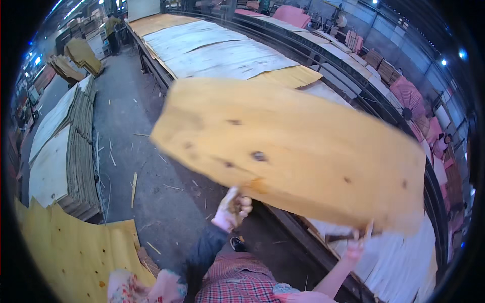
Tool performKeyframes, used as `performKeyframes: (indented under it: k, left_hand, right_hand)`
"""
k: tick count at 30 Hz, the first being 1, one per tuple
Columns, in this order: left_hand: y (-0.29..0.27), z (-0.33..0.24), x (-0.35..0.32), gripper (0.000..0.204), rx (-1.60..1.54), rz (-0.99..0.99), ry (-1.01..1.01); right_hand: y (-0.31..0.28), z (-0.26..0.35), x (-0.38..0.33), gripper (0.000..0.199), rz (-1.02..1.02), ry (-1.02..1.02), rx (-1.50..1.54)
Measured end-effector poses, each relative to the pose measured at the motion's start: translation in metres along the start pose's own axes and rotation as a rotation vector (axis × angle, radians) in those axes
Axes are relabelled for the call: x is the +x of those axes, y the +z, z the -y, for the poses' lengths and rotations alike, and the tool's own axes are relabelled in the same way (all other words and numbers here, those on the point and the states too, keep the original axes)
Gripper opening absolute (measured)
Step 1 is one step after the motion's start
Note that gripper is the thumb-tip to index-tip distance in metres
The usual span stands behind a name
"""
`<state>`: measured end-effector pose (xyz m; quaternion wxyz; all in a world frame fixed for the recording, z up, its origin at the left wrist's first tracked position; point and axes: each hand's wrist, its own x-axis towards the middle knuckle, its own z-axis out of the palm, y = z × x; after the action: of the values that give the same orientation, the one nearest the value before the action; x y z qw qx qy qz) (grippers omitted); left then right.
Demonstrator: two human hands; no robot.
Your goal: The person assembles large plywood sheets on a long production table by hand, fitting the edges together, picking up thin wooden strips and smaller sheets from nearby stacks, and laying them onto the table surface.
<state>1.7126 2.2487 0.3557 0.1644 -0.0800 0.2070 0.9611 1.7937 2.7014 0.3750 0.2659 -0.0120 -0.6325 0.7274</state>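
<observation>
We hold a yellow veneer sheet point(293, 151) up in front of us, above and just beyond both hands, its face blurred and speckled with dark knots. It spreads from the middle of the view out to the right, over the near edge of the long bench point(222, 53) where pale sheets lie end to end.

Our left hand point(231, 209) is raised on a dark-sleeved arm, fingers curled shut around the sheet's lower edge near its middle. Our right hand point(357, 242) reaches up on a bare forearm and touches the sheet's lower right edge; the fingers point upward, but we cannot tell how firmly they grip.

To the left, a stack point(65, 151) of thin sheets stands on the floor point(126, 126), and more yellow veneer point(70, 252) lies at the near left.
</observation>
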Motion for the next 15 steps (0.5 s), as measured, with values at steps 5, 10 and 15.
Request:
performKeyframes:
  k: [5, 10, 15]
  left_hand:
    - [0.046, 0.079, 0.12, 0.029, 0.589, -0.059, -0.359]
    - [-0.058, 0.142, 0.122, 0.04, 0.972, 0.019, -0.484]
    - [-0.12, 0.048, -0.019, 0.053, 1.34, -0.393, -0.353]
  right_hand:
    - [-0.16, -0.077, -0.076, 0.038, -0.638, 0.466, -0.06]
    - [-0.174, -0.123, -0.114, 0.04, -0.311, 1.355, -0.505]
    - [-0.078, -0.147, -0.078, 0.047, 0.226, 1.483, -0.269]
